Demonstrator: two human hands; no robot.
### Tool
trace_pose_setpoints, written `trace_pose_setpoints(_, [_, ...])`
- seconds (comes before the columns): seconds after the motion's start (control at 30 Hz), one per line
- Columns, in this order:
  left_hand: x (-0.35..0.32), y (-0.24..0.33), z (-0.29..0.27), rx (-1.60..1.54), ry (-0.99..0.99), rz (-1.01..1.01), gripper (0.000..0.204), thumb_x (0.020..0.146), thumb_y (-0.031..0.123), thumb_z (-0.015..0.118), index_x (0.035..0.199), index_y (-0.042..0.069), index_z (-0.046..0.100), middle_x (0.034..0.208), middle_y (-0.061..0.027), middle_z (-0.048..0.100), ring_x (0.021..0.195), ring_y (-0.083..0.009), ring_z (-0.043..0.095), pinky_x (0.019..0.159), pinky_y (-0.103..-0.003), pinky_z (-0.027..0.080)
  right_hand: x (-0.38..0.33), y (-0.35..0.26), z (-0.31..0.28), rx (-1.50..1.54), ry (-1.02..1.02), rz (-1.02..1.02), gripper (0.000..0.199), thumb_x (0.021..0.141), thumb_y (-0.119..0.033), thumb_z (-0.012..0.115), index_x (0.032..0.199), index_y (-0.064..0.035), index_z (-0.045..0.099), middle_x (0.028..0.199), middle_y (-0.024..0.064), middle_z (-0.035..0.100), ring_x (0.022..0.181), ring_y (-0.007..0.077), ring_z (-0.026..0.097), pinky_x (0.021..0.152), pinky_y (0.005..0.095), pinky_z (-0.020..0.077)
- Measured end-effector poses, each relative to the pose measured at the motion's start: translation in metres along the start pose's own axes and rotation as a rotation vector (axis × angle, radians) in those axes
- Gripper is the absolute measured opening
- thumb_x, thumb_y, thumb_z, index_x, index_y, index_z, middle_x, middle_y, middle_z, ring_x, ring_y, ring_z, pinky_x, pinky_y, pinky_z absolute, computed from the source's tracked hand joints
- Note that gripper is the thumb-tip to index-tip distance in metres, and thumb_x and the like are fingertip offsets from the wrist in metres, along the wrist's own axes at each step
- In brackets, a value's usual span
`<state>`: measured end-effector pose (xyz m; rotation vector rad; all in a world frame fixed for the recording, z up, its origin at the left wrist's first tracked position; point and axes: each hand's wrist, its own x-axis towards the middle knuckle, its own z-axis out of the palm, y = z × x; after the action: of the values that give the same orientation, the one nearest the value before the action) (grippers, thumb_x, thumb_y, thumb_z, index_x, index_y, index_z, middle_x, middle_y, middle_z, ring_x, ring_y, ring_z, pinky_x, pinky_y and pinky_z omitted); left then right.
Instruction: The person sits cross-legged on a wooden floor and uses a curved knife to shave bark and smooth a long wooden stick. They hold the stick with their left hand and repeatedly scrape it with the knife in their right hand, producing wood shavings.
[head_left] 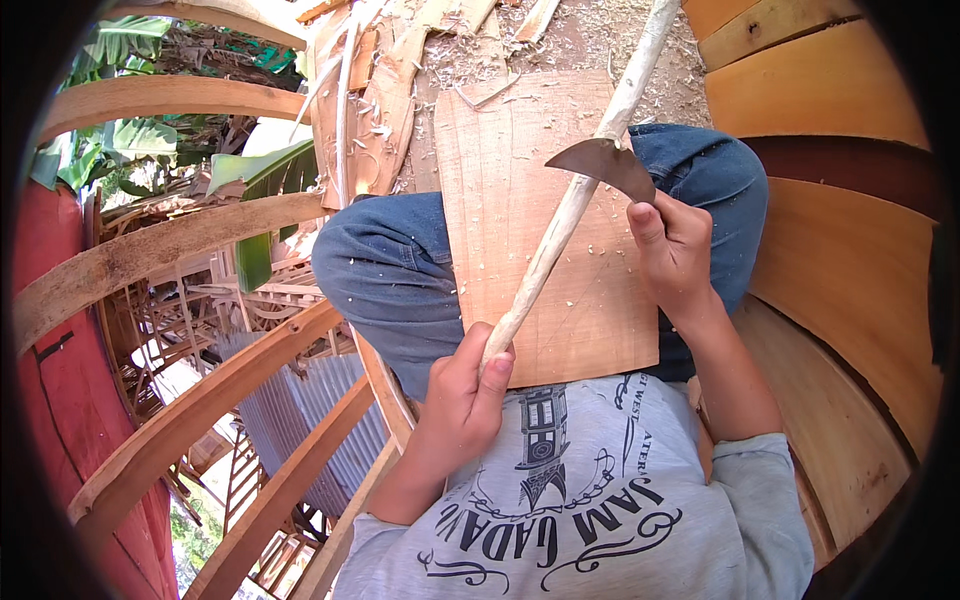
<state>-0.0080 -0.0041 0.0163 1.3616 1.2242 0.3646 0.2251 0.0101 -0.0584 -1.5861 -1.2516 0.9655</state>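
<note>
A long pale peeled stick [550,255] slants across my lap, from my left hand up to the top edge of the picture. My left hand [466,405] is closed round its near end. In my right hand [675,240] is a curved knife [600,165] with a dark, crescent-shaped blade; its handle is hidden by my fingers. The blade lies across the stick, seemingly touching it. Beneath both, a flat wooden board [580,320] rests over my crossed legs, sprinkled with small shavings.
Wood shavings [560,50] cover the floor beyond my knees, with offcut planks [385,130] at the far left. Curved wooden ribs [190,225] rise along the left, over corrugated metal sheets [345,400]. A wall of wooden planks [835,280] curves close by on my right.
</note>
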Motion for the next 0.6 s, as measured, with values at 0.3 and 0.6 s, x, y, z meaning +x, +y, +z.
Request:
trace_pose_setpoints(0.3, [-0.007, -0.002, 0.003, -0.068, 0.013, 0.020, 0.017, 0.095, 0.016, 0.045, 0.086, 0.002, 0.048, 0.057, -0.0032, 0.041, 0.050, -0.0105, 0.041, 0.048, -0.027, 0.033, 0.004, -0.013, -0.003, -0.189, -0.138, -0.344, 0.041, 0.084, -0.033, 0.065, 0.064, -0.0017, 0.049, 0.052, 0.0079, 0.045, 0.044, 0.0181, 0.047, 0.043, 0.0301, 0.0373])
trace_pose_setpoints(0.6, [-0.006, 0.004, 0.007, -0.090, 0.002, 0.034, 0.023, 0.096, 0.022, 0.043, 0.085, 0.002, 0.048, 0.058, -0.0010, 0.040, 0.050, -0.0081, 0.038, 0.048, -0.024, 0.031, -0.008, -0.016, 0.007, -0.178, -0.089, -0.442, 0.041, 0.090, -0.033, 0.059, 0.069, 0.0014, 0.053, 0.054, 0.0082, 0.046, 0.045, 0.0150, 0.043, 0.043, 0.0283, 0.0359])
